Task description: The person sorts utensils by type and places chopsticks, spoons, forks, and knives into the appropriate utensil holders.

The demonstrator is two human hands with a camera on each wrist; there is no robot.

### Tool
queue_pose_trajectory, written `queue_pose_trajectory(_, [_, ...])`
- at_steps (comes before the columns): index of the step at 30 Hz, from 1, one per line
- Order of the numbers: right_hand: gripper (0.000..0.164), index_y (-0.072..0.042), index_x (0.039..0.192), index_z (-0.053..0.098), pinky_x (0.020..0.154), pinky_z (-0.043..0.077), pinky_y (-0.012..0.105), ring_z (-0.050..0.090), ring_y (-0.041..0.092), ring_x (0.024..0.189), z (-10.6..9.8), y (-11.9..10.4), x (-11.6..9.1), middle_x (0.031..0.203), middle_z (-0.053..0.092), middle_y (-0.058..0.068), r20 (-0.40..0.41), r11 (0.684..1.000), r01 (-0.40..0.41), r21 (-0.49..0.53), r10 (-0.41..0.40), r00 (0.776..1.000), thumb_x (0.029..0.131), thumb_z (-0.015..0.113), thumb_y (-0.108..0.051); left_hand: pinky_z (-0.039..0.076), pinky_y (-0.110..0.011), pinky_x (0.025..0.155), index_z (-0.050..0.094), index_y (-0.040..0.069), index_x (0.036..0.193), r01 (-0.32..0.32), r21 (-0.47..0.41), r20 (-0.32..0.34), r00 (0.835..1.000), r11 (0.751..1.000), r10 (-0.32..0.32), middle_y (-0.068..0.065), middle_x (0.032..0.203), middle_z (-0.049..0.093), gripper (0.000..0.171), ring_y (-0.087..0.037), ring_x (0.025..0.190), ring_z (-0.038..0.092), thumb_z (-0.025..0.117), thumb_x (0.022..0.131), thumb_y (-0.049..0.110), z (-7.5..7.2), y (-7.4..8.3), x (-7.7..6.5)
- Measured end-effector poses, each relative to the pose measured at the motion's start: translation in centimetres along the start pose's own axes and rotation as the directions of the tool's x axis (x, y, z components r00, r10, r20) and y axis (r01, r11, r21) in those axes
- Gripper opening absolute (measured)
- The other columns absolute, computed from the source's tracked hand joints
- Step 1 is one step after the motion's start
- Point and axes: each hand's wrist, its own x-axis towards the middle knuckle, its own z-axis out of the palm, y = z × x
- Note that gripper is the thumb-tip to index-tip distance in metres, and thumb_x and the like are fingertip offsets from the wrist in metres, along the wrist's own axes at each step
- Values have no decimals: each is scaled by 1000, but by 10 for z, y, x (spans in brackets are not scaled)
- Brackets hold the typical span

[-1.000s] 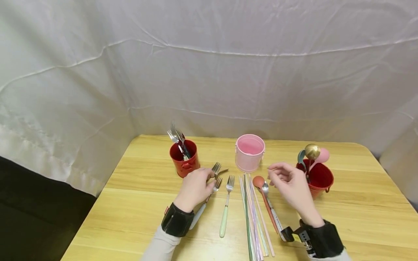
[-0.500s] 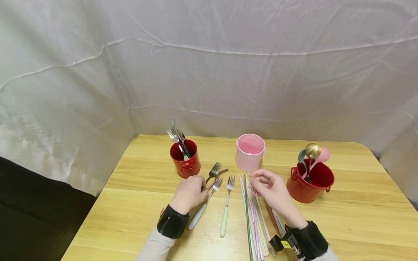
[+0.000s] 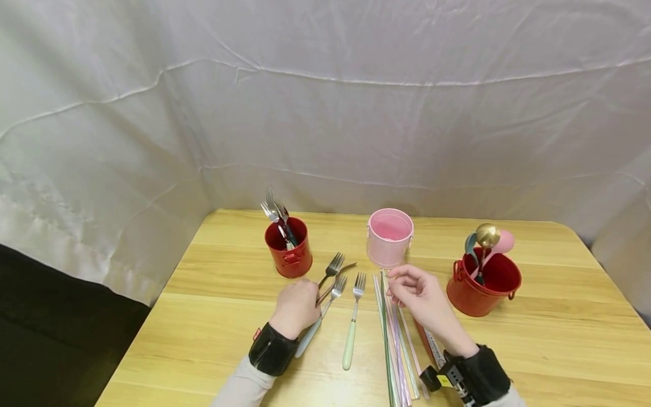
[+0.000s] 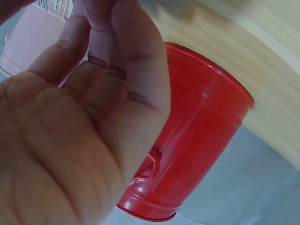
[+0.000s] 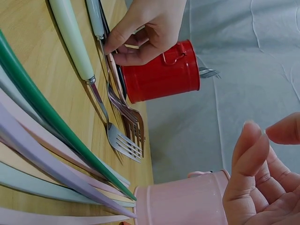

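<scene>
My left hand [image 3: 296, 305] pinches the handle of a copper-coloured fork [image 5: 136, 123], whose tines lie beside a dark fork [image 3: 335, 263]. Close under that hand rests a fork with a pale blue handle [image 3: 307, 338]. To its right is a fork with a light green handle [image 3: 349, 342]. My right hand [image 3: 424, 297] hovers over the upper ends of several pastel and green straws [image 3: 394, 350], its fingers loosely curled. In the right wrist view nothing shows between its thumb and index finger. The left wrist view cuts off the left fingertips.
A red bucket [image 3: 292, 260] with several forks stands at the left. A pink bucket [image 3: 387, 251] stands behind the straws. At the right, another red bucket [image 3: 470, 297] holds a gold spoon [image 3: 487, 236], a pink one and a teal one. An orange handle [image 3: 423, 342] shows beneath the right wrist.
My right hand has moved left, from beside the right red bucket to over the straws, then stayed there. My left hand has shifted slightly and drawn back from the fork tines to the copper-coloured fork's handle.
</scene>
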Motion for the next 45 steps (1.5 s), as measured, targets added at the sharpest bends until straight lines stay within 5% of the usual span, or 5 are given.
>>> queue_pose_trajectory(17, [19,8,107,55,61,55,32,64,24,66,0,0,0,81,63,18,7,1000,-17,-14,17,1000,92,56,-3,39,-35,50,50,15,60,57,-2,5,998,998,-57,1,61,48,25,-21,58,48,73,69,21,0,3,1])
queue_pose_trajectory(27, [19,6,108,56,63,55,30,65,20,68,-1,0,-1,83,63,21,19,1000,13,-8,-13,1000,93,56,-5,39,-35,49,50,15,61,8,18,-33,999,1000,-8,1,61,49,22,-20,58,50,69,70,11,-2,4,1])
queue_pose_trajectory(36, [20,6,109,55,63,55,29,65,20,68,-1,0,-1,84,63,21,28,1000,6,-9,-5,1000,93,57,-6,40,-33,47,58,17,66,-62,-63,-138,989,996,53,5,61,52,15,-18,57,52,70,75,13,-6,2,1])
queue_pose_trajectory(45, [19,8,107,55,62,56,32,64,18,67,3,5,0,81,63,21,30,1000,8,-3,-7,1000,92,56,-3,40,-31,48,65,15,76,-67,-154,-198,979,986,36,5,68,58,6,-16,58,52,70,77,12,-15,6,2])
